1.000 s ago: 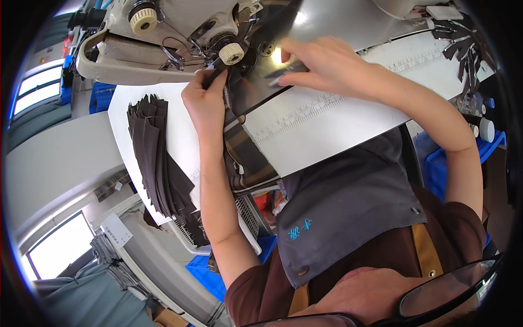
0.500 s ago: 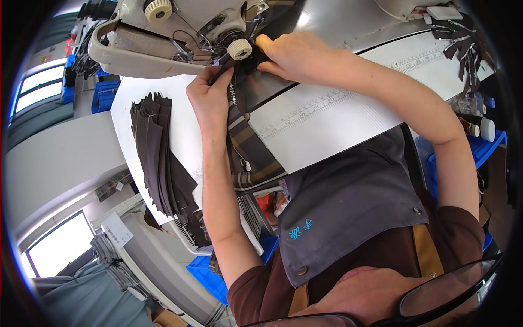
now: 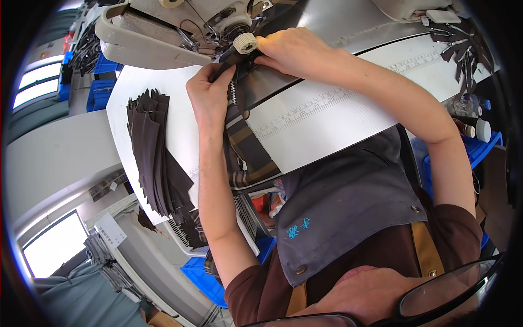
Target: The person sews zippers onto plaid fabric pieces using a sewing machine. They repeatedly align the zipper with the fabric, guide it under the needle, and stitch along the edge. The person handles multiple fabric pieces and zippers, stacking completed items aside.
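Pinching dark fabric strip at sewing machine — left hand, right hand, grips clamped.

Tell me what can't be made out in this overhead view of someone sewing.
- Needle: head view, hidden behind the right hand and the sewing machine.
- Left hand fingertips: tucked into the dark striped fabric, so their grip is unclear.
- Zipper: too small to tell open or closed.
- Dark pieces at top right: blurred by the picture's rim.
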The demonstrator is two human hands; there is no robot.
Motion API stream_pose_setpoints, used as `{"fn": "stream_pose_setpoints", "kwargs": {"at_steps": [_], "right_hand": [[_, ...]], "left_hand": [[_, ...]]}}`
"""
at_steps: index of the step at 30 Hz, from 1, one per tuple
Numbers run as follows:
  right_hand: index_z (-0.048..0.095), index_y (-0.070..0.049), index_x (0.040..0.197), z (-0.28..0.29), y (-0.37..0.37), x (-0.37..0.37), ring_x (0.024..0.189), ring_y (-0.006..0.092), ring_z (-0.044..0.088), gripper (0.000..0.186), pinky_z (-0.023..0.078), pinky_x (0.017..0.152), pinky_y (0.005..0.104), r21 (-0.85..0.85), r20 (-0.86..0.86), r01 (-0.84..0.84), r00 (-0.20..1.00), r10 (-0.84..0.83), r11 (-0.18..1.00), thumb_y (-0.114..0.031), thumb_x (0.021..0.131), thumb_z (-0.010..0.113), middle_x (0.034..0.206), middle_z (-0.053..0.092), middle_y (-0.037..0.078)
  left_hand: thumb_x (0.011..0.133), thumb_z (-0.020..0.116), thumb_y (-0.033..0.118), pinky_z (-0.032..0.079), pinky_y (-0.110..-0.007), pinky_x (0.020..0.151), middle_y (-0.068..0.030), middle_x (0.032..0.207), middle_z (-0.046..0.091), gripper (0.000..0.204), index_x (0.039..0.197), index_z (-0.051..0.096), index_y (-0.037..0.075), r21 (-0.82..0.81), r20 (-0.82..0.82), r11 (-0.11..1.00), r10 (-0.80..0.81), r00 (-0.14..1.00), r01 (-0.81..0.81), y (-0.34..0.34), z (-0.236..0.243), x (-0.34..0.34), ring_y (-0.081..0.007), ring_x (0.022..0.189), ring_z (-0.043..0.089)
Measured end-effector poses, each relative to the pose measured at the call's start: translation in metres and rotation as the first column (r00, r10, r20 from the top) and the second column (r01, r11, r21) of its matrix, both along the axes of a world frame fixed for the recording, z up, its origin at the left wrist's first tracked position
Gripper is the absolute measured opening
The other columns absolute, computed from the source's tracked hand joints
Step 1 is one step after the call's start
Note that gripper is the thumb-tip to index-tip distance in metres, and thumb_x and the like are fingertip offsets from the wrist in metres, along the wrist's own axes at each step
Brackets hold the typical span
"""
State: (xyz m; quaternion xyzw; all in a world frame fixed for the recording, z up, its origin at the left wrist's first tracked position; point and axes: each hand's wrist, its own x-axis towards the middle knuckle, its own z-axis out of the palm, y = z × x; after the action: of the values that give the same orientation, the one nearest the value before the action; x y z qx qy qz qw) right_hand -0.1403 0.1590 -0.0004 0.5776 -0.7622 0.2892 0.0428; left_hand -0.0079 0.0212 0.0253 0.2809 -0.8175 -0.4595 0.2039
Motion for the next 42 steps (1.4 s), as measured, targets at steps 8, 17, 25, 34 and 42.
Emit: {"fn": "stream_pose_setpoints", "kwargs": {"at_steps": [8,17,25,34,42], "right_hand": [[0.057,-0.003,0.081,0.002,0.002,0.000,0.068,0.0312,0.064,0.026,0.051,0.059,0.0416,0.057,0.013,0.004,1.000,-0.005,0.998,-0.029,0.083,0.062,0.066,0.062,0.014],[0.054,-0.003,0.078,0.000,0.000,-0.003,0.064,0.0325,0.061,0.027,0.048,0.055,0.0426,0.031,-0.052,-0.059,0.997,0.061,0.998,-0.028,0.083,0.062,0.067,0.059,0.013],[0.054,-0.002,0.075,0.027,0.111,-0.003,0.072,0.0309,0.062,0.029,0.047,0.060,0.0416,0.263,-0.036,-0.020,0.999,0.030,0.965,-0.028,0.078,0.066,0.072,0.060,0.014],[0.064,-0.007,0.103,0.000,0.198,-0.051,0.079,0.0249,0.058,0.025,0.046,0.070,0.0314,-0.087,-0.155,0.389,0.904,-0.398,0.917,-0.019,0.081,0.066,0.094,0.061,0.008],[0.065,-0.005,0.104,-0.003,0.199,-0.053,0.085,0.0252,0.058,0.027,0.046,0.075,0.0316,-0.087,-0.160,0.403,0.897,-0.412,0.911,-0.018,0.081,0.067,0.095,0.061,0.009]], "left_hand": [[0.077,0.068,0.010,0.040,-0.022,0.056,-0.0025,0.066,0.061,0.017,0.084,0.066,-0.006,-0.023,0.004,1.000,-0.011,1.000,0.012,0.005,0.003,0.000,-0.0061,0.060,0.048],[0.078,0.067,0.010,0.043,-0.025,0.058,-0.0051,0.068,0.063,0.017,0.087,0.066,-0.004,0.025,0.101,1.000,-0.014,0.995,0.012,0.010,0.023,0.005,-0.0078,0.061,0.053],[0.067,0.061,0.004,0.041,-0.032,0.055,-0.0059,0.069,0.048,0.018,0.085,0.060,0.003,-0.765,0.351,0.384,-0.425,0.834,0.517,0.062,0.003,0.081,-0.0207,0.060,0.050],[0.053,0.070,-0.006,0.049,-0.034,0.077,-0.0120,0.103,0.060,0.043,0.095,0.065,0.000,-0.696,0.135,0.669,-0.238,0.962,0.263,0.099,-0.008,0.124,-0.0289,0.091,0.059],[0.060,0.065,-0.006,0.048,-0.036,0.086,-0.0138,0.116,0.059,0.038,0.097,0.061,-0.001,-0.649,0.141,0.710,-0.240,0.960,0.273,0.103,-0.013,0.126,-0.0313,0.104,0.057]]}}
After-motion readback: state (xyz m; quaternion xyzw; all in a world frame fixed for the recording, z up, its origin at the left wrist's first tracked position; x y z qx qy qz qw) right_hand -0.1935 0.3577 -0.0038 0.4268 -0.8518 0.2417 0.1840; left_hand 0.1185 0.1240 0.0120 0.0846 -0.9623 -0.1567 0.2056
